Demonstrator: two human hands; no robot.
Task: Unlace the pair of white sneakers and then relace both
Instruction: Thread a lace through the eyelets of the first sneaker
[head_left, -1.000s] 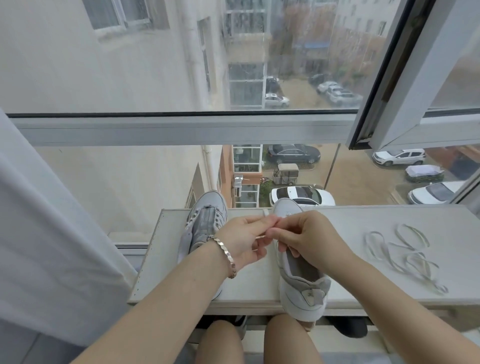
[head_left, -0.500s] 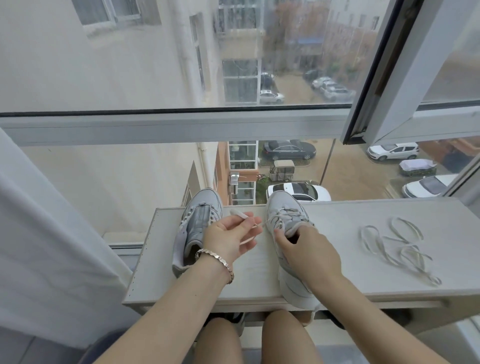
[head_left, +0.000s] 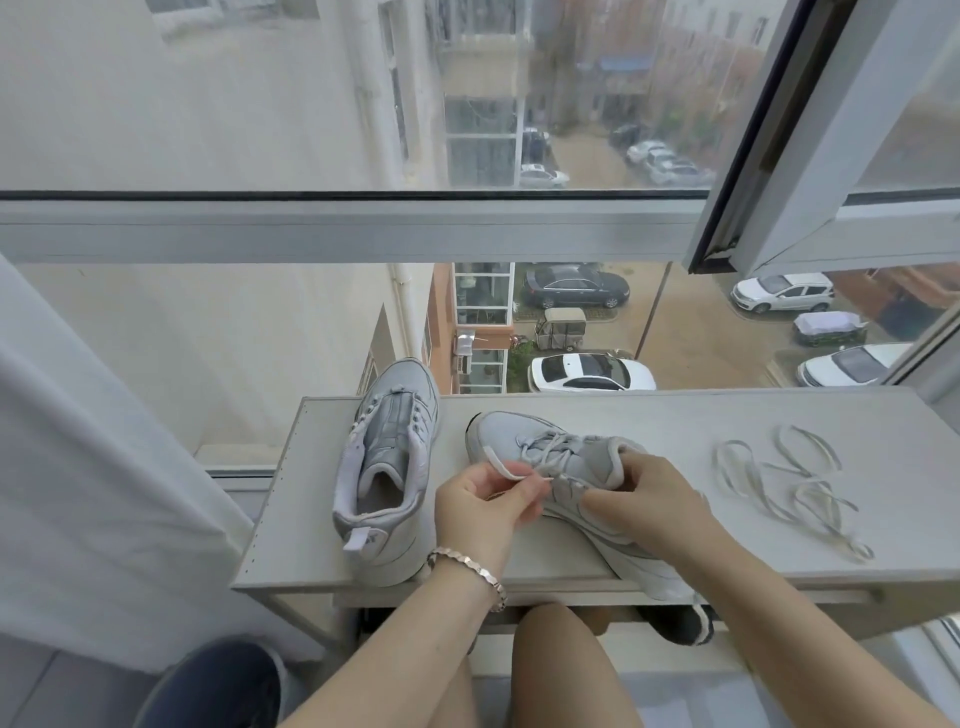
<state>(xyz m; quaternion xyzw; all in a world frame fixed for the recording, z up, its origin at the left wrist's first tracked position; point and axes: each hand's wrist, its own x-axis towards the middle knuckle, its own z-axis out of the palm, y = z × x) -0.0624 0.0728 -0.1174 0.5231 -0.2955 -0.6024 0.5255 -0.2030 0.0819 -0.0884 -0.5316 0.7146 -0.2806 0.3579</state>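
Two white sneakers stand on a pale shelf (head_left: 701, 415) by the window. The left sneaker (head_left: 382, 467) has no lace and points away from me. The right sneaker (head_left: 524, 441) lies turned toe-left and is partly laced near the toe. My left hand (head_left: 480, 506) pinches the end of that sneaker's lace (head_left: 506, 470). My right hand (head_left: 652, 501) grips the sneaker at its collar and tongue, fingers curled over the opening. A loose white lace (head_left: 795, 486) lies in loops on the shelf to the right.
The window glass and its frame (head_left: 363, 228) rise straight behind the shelf, with an opened sash (head_left: 779, 156) at upper right. A white curtain (head_left: 78, 467) hangs at the left. My knees sit under the shelf's front edge beside a dark shoe (head_left: 680, 623).
The right sneaker has been turned from pointing away to lying toe-left. My right hand shifted to its collar, and my left hand came down close to the eyelets with the lace end.
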